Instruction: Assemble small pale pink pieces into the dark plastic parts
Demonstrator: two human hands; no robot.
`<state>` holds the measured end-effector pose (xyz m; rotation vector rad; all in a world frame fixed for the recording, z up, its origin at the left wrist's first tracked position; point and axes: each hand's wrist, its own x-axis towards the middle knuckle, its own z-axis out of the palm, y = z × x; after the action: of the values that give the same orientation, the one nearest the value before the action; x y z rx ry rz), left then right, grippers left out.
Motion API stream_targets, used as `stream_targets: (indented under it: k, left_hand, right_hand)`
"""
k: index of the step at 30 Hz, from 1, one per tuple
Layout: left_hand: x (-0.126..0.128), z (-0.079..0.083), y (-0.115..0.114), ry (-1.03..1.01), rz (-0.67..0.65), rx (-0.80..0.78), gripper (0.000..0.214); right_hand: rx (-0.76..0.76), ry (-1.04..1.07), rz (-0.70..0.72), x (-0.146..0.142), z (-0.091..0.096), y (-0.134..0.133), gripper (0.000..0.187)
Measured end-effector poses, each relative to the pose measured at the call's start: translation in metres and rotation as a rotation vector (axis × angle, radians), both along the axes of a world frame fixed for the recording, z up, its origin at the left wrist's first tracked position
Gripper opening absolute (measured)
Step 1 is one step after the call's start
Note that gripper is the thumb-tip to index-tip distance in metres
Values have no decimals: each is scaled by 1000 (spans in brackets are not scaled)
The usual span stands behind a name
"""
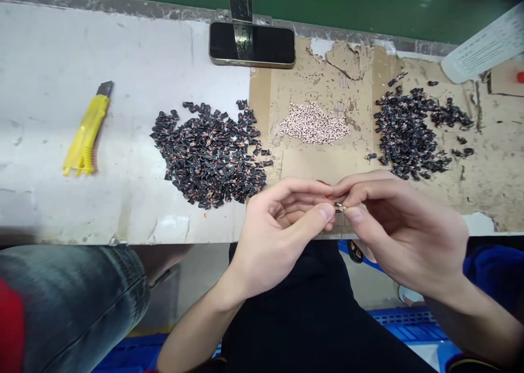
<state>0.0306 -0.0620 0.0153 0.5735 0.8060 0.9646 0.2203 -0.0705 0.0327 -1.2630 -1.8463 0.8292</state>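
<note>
My left hand and my right hand meet above the table's front edge, both closed in a pinch. Between thumb and fingers of the left is a small black part with a bit of orange, mostly hidden. The right fingertips press a tiny pale piece against its end; whether the two are joined, I cannot tell. Beyond my left hand lies a heap of small black parts with reddish ends. Straight ahead is a pile of tiny pale pinkish pieces. Dark small parts are heaped beyond my right hand.
A yellow utility knife lies at the left. A phone rests at the back against a metal bracket. A white bottle leans in at the far right. Another person's denim-clad leg is at the lower left.
</note>
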Motion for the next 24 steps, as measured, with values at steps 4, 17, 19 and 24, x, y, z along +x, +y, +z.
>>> stream_targets:
  k: [4,17,19,24]
  left_hand:
    - [1,2,-1,-10,32,-9,11]
    - [11,3,-4,-132,71,-50,19]
    - [12,3,-4,-130,71,-51,23]
    - [12,3,-7,-97,60,-60,28]
  right_hand:
    - [47,-12,-2,0,2,1,22]
    - [-2,267,-212,-14,-4,-2,40]
    - [-8,267,-203,-13,-3,-1,40]
    - [61,253,-123,-9,-4,0,38]
